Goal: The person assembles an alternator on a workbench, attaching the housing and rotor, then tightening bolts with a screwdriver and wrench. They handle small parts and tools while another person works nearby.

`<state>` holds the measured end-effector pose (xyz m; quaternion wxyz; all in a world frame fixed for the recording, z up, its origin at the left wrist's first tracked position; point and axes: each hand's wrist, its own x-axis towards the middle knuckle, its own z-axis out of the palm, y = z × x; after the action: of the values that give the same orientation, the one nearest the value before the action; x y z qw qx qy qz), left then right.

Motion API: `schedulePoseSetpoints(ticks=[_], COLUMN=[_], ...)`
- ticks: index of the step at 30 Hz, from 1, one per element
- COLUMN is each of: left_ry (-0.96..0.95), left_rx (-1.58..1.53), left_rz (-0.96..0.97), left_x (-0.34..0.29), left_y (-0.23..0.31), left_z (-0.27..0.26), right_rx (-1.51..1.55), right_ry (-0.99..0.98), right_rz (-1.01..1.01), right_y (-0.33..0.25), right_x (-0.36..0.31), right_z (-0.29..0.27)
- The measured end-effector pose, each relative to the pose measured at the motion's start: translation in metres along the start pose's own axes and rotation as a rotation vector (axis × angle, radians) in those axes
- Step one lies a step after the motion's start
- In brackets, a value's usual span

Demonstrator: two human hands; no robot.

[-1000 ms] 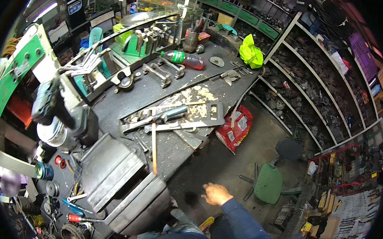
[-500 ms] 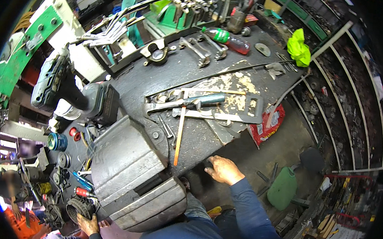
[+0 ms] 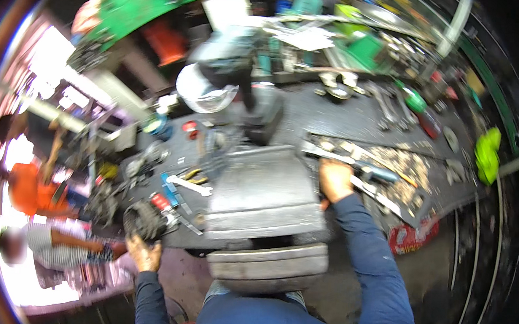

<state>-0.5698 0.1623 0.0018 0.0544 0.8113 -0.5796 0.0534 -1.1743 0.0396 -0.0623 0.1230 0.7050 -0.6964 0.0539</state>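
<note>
Two hands work apart: the right hand (image 3: 334, 179) clenches a flat metal bar (image 3: 369, 189) at three o'clock on the surface (image 3: 310, 114); the left hand (image 3: 143, 253) grips a black tool (image 3: 143, 220) at eight o'clock. Crowded loose tools could get knocked off.

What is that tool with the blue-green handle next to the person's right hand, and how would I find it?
Start at the big grey metal block in the middle of the dark workbench. Just right of it, the person's right hand rests on a flat metal strip. Beside the fingers lies the screwdriver-like tool; its blue-green handle stands out from the bare grey metal and crumbly debris around it.
</note>
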Motion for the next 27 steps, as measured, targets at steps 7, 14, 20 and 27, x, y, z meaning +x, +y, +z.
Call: schedulePoseSetpoints(ticks=[7,14,20,27], left_ry=[0.003,0.047,0.089,0.065], left_rx=[-0.225,-0.301,-0.408,-0.473], left_rz=[-0.100,-0.003,0.229,0.152], left_x=[-0.050,-0.065,-0.023,0.054], left_y=[-0.024,-0.029,-0.041,-0.075], left_z=[-0.015,-0.044,-0.057,-0.039], right_rx=[0.171,0.788,1.185,1.074], right_ry=[-0.068,-0.262,-0.067,0.273], right_rz=[-0.074,0.345,0.485,0.410], right_y=[0.047,0.106,0.087,-0.099], right_x=[0.003,-0.014,-0.054,-0.089], right_z=[0.064,-0.058,-0.236,-0.357])
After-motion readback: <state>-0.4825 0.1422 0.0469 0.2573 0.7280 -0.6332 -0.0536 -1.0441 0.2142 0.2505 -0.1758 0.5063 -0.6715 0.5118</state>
